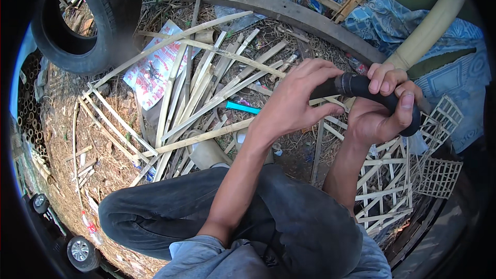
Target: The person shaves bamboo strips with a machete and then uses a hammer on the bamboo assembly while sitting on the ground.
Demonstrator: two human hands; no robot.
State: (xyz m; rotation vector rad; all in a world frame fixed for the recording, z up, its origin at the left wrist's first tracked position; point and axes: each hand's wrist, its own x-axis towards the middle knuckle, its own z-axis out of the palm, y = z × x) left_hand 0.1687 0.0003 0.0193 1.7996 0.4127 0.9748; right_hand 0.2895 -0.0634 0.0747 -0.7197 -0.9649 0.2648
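My right hand is wrapped round a thick black tool, bent at its right end, whose exact kind I cannot make out. Around the tool's narrower left end curves my left hand, with fingers over the top and thumb below. Both hands are raised above my lap and in front of my right knee. Beneath and left of them lies a loose pile of split bamboo strips. A small turquoise strip sits among these, close to my left wrist.
A large tyre stands at the far left. At right are lattice pieces of bamboo, a thick bamboo pole and a blue patterned cloth. A curved grey beam crosses the back. A plastic bottle lies lower left.
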